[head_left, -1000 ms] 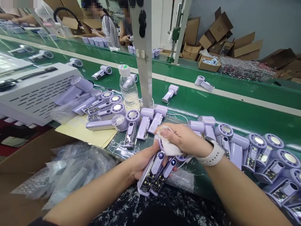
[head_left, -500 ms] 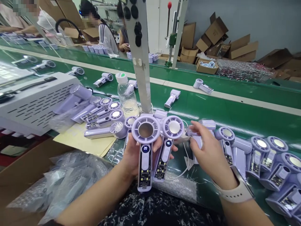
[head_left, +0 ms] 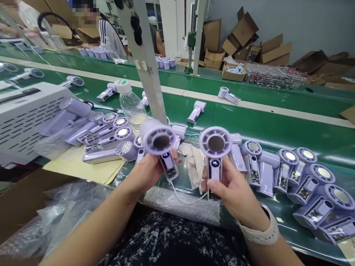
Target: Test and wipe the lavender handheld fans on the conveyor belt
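My left hand (head_left: 144, 173) grips the handle of a lilac handheld fan (head_left: 159, 142), its round head tilted left and its small display lit. My right hand (head_left: 231, 188) holds a second lilac fan (head_left: 215, 147) upright by the handle, display lit, head facing me. A thin white cable (head_left: 183, 195) hangs from the left fan. A crumpled white cloth (head_left: 194, 162) lies on the bench edge between the two hands. A white watch band (head_left: 260, 232) sits on my right wrist.
Rows of lilac fans lie left (head_left: 111, 133) and right (head_left: 305, 173) on the green bench. A water bottle (head_left: 130, 105) and a slanted metal post (head_left: 146, 62) stand behind. A white vented box (head_left: 24, 114) sits left, a carton of bubble bags (head_left: 55, 210) below. Other people work across the belt (head_left: 249, 122).
My right hand took one of the two fans from the left hand. The fans now sit apart, one per hand. The cloth was let go and lies on the bench.
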Tool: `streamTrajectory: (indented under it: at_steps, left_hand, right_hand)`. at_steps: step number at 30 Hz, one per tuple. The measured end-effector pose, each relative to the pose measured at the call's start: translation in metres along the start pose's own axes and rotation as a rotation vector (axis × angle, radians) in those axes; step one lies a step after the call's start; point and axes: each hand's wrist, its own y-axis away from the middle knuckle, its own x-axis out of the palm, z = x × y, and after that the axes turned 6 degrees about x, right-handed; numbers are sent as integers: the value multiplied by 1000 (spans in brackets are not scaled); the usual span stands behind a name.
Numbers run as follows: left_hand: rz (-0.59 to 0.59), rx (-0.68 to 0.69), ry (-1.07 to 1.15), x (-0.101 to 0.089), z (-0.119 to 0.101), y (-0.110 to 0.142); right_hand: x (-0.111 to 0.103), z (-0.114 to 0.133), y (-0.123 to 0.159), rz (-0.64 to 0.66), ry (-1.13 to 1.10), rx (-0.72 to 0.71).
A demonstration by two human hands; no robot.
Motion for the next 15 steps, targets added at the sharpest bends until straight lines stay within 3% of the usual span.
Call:
streamTrajectory:
  at_steps: [4,8,15]
  left_hand:
    - [54,-59,180,21,16,7]
    - [156,-53,266,43,20,10]
    - [121,-86,165,39,23,5]
  right_hand:
    - [-1,-3,6,-71,-53,-71]
    - [-1,-6,16,-35,-88,-72]
    - [-4,-10,19,-48,-99,-38]
